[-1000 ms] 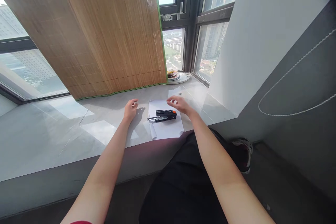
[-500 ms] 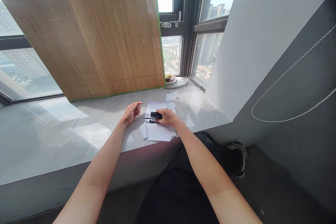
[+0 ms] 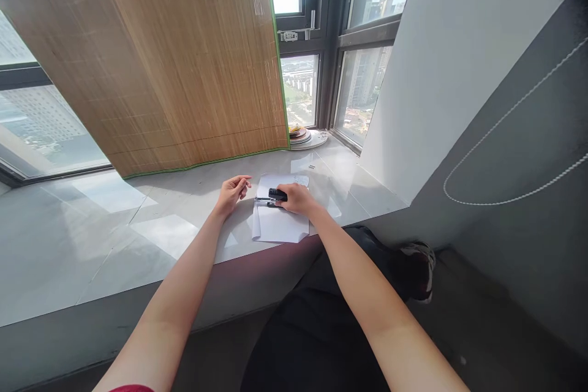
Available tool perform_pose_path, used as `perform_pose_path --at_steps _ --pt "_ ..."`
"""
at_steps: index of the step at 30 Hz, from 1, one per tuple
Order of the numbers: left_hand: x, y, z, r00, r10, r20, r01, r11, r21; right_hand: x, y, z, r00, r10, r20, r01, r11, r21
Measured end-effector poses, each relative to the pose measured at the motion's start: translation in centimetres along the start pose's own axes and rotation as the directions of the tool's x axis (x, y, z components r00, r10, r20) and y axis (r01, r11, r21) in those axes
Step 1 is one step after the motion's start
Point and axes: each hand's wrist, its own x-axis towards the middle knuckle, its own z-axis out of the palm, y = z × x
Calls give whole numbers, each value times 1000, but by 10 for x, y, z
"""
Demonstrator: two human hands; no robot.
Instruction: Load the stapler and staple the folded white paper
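Note:
My right hand [image 3: 298, 198] is wrapped around a black stapler [image 3: 277, 195] above white sheets of paper [image 3: 281, 226]. The stapler's metal rail points left, apart from its black top. My left hand [image 3: 232, 193] hovers just left of the paper, thumb and fingers drawn together; whatever they may hold is too small to make out. Printed or written marks show at the paper's far right corner, and the left edge of the sheets is curled. Small strips that look like staples [image 3: 312, 166] lie on the sill beyond the paper.
A pale tiled window sill [image 3: 174, 196] bears everything. Stacked plates [image 3: 307, 139] stand in the window corner. A bamboo blind [image 3: 193, 61] hangs low behind my left hand. On the right are a white wall [image 3: 408, 73] and a looped cord [image 3: 487, 203].
The stapler has shifted slightly right and up with my right hand, and its rail looks closer to the top. My left hand stays nearly where it was. The camera view has moved a little.

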Motion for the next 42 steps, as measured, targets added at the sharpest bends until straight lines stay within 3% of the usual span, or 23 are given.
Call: perform_pose_path --at_steps 4,12,22,27,32,39,42 --pt "-1 0 5 999 5 38 -7 998 58 0 0 1 1000 -7 6 7 1000 6" --pt "-4 9 15 997 -37 68 46 992 -121 2 0 1 1000 -30 4 30 999 16" --pt "-7 12 15 996 58 71 -64 994 84 2 2 1 1000 -27 6 27 999 22" --pt "-13 16 19 991 37 126 -61 981 185 2 3 3 999 -42 -5 42 999 32" --pt "-15 15 19 993 60 99 -91 936 339 2 3 3 999 -41 -7 41 999 31" --pt "-19 21 24 955 19 295 -130 923 361 1 1 0 999 -34 -4 35 999 21" --pt "-19 23 25 945 0 327 -128 920 370 0 0 -1 999 -40 -3 40 999 22"
